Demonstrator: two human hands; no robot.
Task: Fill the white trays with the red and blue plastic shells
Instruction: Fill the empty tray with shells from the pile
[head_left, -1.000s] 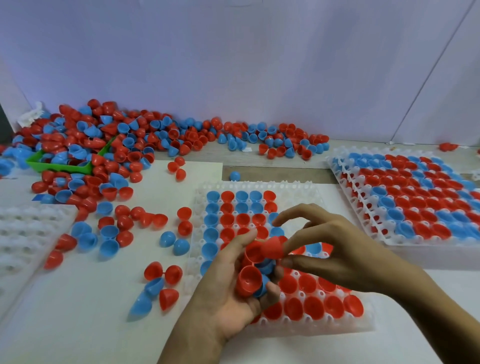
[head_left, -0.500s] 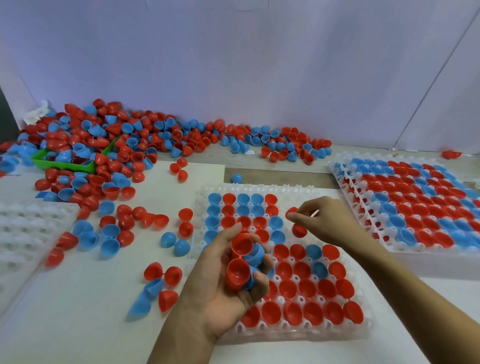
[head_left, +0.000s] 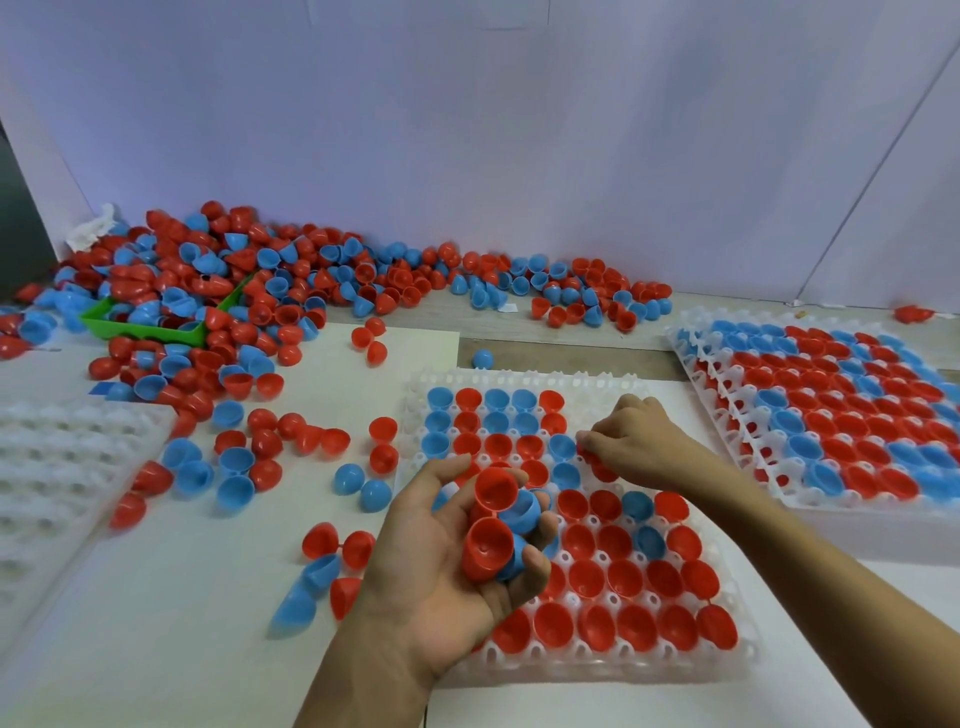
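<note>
A pale table (head_left: 171, 649) set against a plain lilac wall (head_left: 467, 130) is being used as the work surface. A white tray (head_left: 597, 382) in the middle is being filled with red and blue shells: its near rows are being occupied mostly by red ones, its far left corner by a mix, while the far right cells are being left bare. The left hand (head_left: 447, 566) is being held palm-up over the tray's near left part, its fingers being curled around a small clutch of shells, among them a red shell (head_left: 496, 491) and a blue shell (head_left: 522, 512). The right hand (head_left: 636, 447) is being lowered onto the tray's right middle, its fingertips being pinched on a red piece (head_left: 605, 472) at a cell. A big heap of loose shells (head_left: 218, 291) is being kept at the far left, around a green bin (head_left: 156, 330). A filled tray (head_left: 852, 415) is being kept at the right, an empty one (head_left: 57, 467) at the left.
</note>
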